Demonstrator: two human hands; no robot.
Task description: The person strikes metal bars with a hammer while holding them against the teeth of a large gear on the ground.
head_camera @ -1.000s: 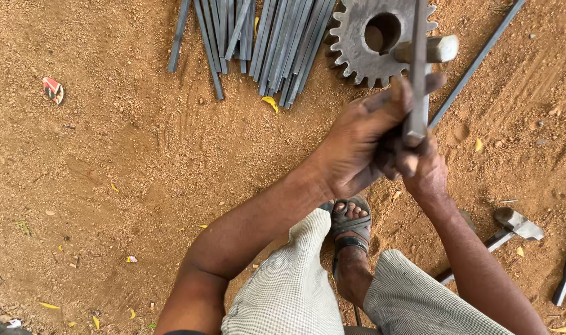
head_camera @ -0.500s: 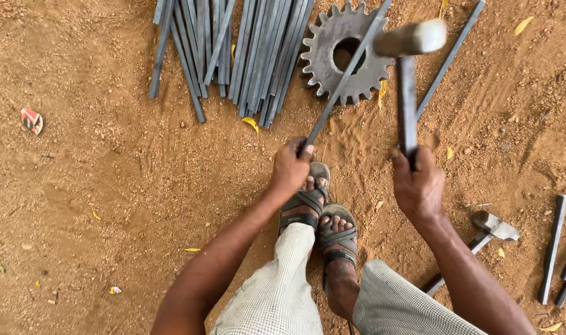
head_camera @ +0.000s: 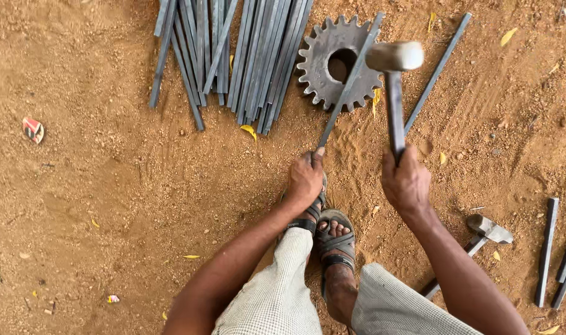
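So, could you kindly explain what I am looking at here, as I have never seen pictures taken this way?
The camera sits on a person's head and looks down, so you see their own arms, knees and sandalled feet on sandy ground. The left hand has its grip on a thin metal rod that slants across a big toothed gear. The right hand holds a hammer raised over it. A bundle of grey rods lies beside the gear, and a second hammer lies at the right.
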